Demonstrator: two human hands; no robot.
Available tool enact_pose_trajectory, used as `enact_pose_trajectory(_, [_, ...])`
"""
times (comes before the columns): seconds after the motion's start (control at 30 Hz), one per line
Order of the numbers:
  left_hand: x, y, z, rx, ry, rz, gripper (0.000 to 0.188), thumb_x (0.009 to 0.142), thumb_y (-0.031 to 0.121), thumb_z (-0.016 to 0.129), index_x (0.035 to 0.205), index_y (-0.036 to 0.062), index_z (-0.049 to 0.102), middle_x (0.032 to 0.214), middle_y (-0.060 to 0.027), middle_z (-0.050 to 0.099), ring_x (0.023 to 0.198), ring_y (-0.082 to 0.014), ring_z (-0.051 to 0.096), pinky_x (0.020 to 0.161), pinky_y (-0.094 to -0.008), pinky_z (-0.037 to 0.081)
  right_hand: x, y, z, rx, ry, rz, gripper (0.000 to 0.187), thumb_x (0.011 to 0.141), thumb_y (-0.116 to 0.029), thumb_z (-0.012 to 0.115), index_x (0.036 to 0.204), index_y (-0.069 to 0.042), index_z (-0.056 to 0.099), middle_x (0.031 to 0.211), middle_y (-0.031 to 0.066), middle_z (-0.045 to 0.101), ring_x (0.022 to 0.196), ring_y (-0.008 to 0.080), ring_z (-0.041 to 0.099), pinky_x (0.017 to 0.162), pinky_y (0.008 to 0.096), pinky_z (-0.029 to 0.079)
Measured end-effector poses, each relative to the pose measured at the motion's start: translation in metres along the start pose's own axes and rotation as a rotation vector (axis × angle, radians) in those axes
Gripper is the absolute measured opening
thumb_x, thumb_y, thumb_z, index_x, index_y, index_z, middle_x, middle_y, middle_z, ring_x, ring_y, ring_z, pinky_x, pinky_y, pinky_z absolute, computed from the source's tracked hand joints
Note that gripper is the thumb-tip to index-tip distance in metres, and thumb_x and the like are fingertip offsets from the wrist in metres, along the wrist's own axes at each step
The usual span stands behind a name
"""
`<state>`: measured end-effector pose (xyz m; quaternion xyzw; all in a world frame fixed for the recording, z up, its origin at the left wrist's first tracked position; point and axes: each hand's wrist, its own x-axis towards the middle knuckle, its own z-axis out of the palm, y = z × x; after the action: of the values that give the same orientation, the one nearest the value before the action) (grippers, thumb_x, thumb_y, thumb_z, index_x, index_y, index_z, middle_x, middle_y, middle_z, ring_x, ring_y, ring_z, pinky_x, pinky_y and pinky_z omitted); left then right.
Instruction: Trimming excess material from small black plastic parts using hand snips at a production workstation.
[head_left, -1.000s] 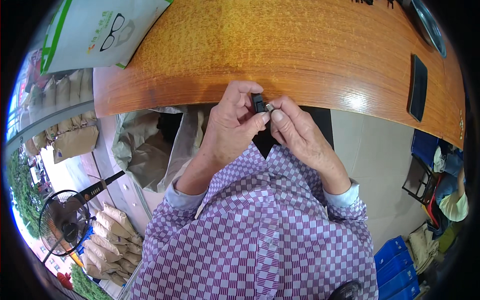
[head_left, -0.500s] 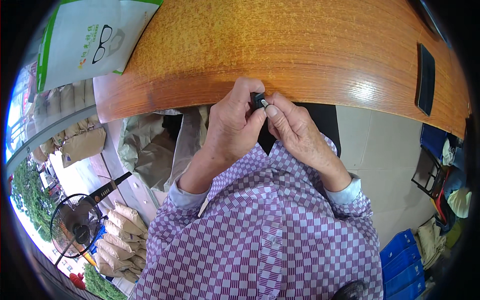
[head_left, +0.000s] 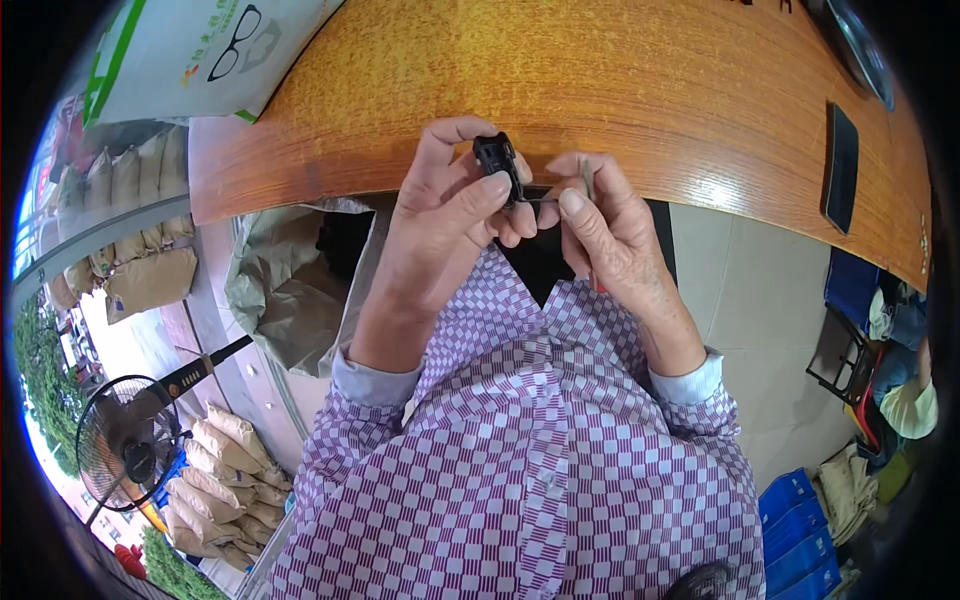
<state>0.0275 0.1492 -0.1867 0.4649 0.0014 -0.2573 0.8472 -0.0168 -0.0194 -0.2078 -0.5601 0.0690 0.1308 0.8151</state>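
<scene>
Left hand's (head_left: 432, 210) grip is pinched on the black part (head_left: 494, 157), up by the tabletop's (head_left: 400, 100) near edge, long axis mostly pointing away from the body. Right hand (head_left: 618, 235) sits just right of its near end, pinching a thin greyish piece (head_left: 587, 181) (blurred; can't tell if they touch).

Light is bright over the tabletop (head_left: 600, 90), with a white glare patch right of the grip and overexposed daylight far to its left, around the fan (head_left: 128, 445). The right hand (head_left: 615, 235) looks slightly blurred at its fingers. Fisheye distortion curves the tabletop's near edge either side of the grip.
</scene>
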Motion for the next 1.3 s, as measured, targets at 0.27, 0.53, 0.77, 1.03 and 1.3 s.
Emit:
enact_pose_trajectory(0.27, [-0.011,-0.003,-0.001,-0.091,-0.126,-0.138,0.039,0.093,0.010,0.049,0.130,0.0016,0.039,0.090,-0.0121,0.060,0.065,-0.0166,0.060,0.057,-0.0248,0.048,0.002,0.004,-0.003,0.192,-0.054,-0.116,0.035,0.088,-0.025,0.064,0.112,-0.003,0.052,0.082,0.0007,0.057,0.054,0.0029,0.046,0.045,0.0160,0.034])
enact_pose_trajectory(0.53, [-0.011,-0.005,0.012,0.010,-0.307,-0.225,0.041,0.092,0.013,0.051,0.131,0.0022,0.040,0.089,-0.0110,0.060,0.065,-0.0147,0.060,0.058,-0.0214,0.047,-0.005,-0.005,-0.009,0.228,-0.115,-0.053,0.021,0.084,-0.020,0.069,0.092,-0.006,0.055,0.070,-0.0060,0.048,0.057,0.0023,0.043,0.050,0.0172,0.035])
enact_pose_trajectory(0.77, [-0.015,-0.009,0.032,0.902,-0.268,0.088,0.038,0.091,0.002,0.051,0.129,0.0008,0.043,0.104,-0.0109,0.062,0.088,-0.0124,0.061,0.071,-0.0218,0.050,-0.009,0.000,-0.021,-0.031,-0.061,-0.145,0.018,0.088,-0.020,0.064,0.093,-0.004,0.056,0.070,-0.0058,0.047,0.066,0.0020,0.048,0.057,0.0176,0.038])
enact_pose_trajectory(1.03, [-0.008,-0.017,0.038,1.054,-0.049,0.307,0.035,0.088,0.001,0.053,0.123,0.0033,0.047,0.099,-0.0152,0.062,0.087,-0.0263,0.065,0.071,-0.0302,0.051,-0.023,-0.007,-0.009,0.100,0.002,-0.051,0.031,0.099,-0.027,0.043,0.118,-0.004,0.049,0.064,-0.0047,0.043,0.052,0.0028,0.036,0.046,0.0176,0.029])
enact_pose_trajectory(1.3, [0.005,-0.023,0.037,1.088,-0.057,0.343,0.036,0.089,0.000,0.052,0.124,0.0033,0.047,0.095,-0.0167,0.062,0.082,-0.0278,0.066,0.068,-0.0315,0.051,-0.018,-0.008,-0.006,0.147,-0.058,0.028,0.040,0.101,-0.031,0.032,0.131,-0.006,0.038,0.059,-0.0047,0.037,0.047,0.0033,0.030,0.043,0.0183,0.023])
